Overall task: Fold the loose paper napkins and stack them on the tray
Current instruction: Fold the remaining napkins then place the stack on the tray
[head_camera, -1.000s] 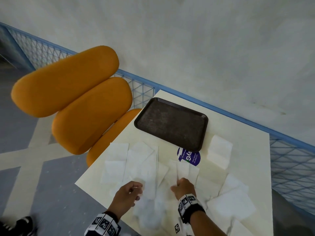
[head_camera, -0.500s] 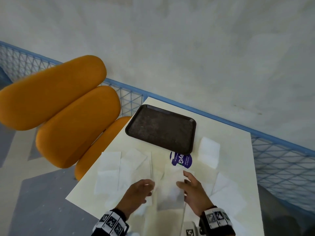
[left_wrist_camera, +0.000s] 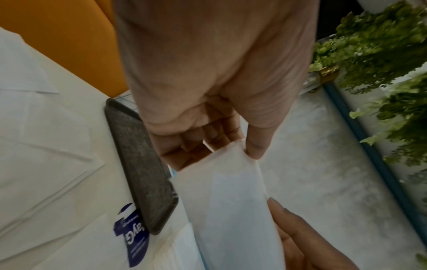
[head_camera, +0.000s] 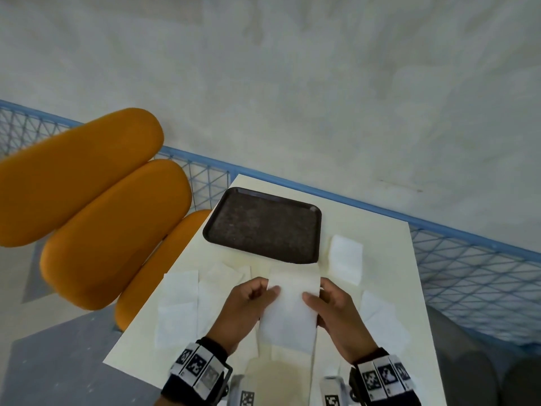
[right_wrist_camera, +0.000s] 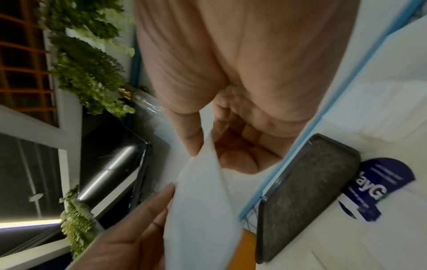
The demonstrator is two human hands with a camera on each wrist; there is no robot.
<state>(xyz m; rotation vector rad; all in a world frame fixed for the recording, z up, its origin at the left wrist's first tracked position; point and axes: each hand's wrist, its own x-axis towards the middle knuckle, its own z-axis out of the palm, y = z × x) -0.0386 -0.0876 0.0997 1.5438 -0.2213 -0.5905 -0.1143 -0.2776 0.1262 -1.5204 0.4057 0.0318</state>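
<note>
While the white paper napkin (head_camera: pixel 288 312) hangs lifted off the cream square table (head_camera: pixel 389 276), on the near side of the dark brown rectangular plastic tray (head_camera: pixel 263 227), both hands are clamped on it: the left hand (head_camera: pixel 243 315) pinches its left edge between thumb and curled fingers, and the right hand (head_camera: pixel 336 315) pinches the right edge the same way. The step in hand looks like the fold itself, and doing it well probably means keeping the sheet taut between the two pinches, bringing matching corners together squarely, then laying it down to press the crease flat. The paper is thin and limp, so a loose grip would let it sag and the edges drift out of line. More loose white napkins (head_camera: pixel 178 303) lie spread on the table to the near left and near right of the tray, and one small white folded napkin (head_camera: pixel 345 257) sits just right of it. The tray itself holds nothing yet, so the stack is still to begin. An orange padded chair (head_camera: pixel 111 230) stands left of the tray, off the table.
</note>
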